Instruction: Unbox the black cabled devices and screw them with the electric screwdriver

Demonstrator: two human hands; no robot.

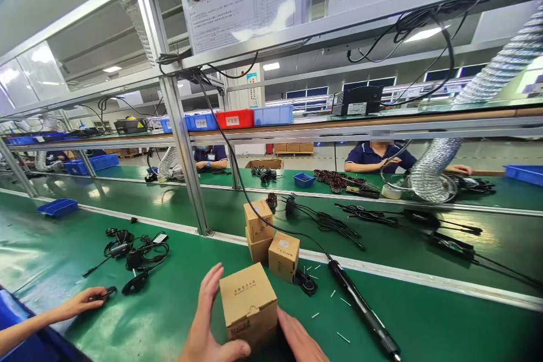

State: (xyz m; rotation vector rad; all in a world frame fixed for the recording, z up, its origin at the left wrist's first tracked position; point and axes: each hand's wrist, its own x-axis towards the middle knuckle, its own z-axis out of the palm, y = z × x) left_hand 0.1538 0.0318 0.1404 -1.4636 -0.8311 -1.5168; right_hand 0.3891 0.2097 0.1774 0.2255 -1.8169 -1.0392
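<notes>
A small closed cardboard box [248, 297] with dark print on its lid sits in front of me, between my two hands. My left hand [206, 325] cups its left side, thumb across the lower front and fingers up along the far edge. Against the box's right side lies my right hand [299, 339], its fingers pressed together and partly hidden. Just behind are another small carton [284, 256] and two stacked ones, the upper carton [258, 220] slightly turned. A black round plastic part [306, 283] lies beside them, near several loose screws [343, 337].
A black electric screwdriver [362, 308] lies at right, its cable hanging from the frame. At left, a co-worker's hand [87, 300] holds a black part near coiled black cables [138, 254]. A metal post [182, 141] rises behind. Co-workers sit across the bench.
</notes>
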